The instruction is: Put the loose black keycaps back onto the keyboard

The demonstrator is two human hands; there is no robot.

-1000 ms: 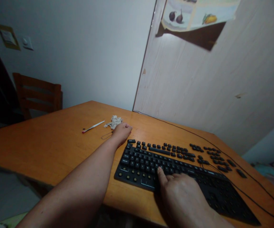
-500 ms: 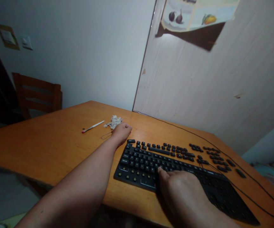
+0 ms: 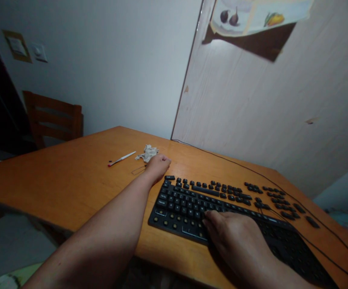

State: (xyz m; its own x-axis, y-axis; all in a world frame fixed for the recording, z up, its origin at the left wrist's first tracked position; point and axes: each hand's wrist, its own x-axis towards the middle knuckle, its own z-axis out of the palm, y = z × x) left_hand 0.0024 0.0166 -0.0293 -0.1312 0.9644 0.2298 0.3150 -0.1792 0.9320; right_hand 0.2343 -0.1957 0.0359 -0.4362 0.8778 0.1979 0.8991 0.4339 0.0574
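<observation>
A black keyboard (image 3: 222,198) lies on the orange wooden table (image 3: 71,180), its cable running along the back edge. My right hand (image 3: 237,237) rests on its lower left keys, fingers and thumb curled down onto them. My left hand (image 3: 157,166) lies on the table just past the keyboard's far left corner. It is closed in a loose fist, and what is inside is hidden. It sits next to a crumpled scrap of paper (image 3: 148,152). A thin wire loop (image 3: 138,170) lies beside my left wrist.
A white stick with a red tip (image 3: 121,159) lies on the table left of the scrap. A wooden chair (image 3: 53,120) stands behind the table at the far left. A pale wood-grain panel (image 3: 267,112) rises right behind the table.
My right thumb, stretched out over the keys before, has tucked in and the fingers have curled. My left hand has stayed where it was. The view has shifted slightly.
</observation>
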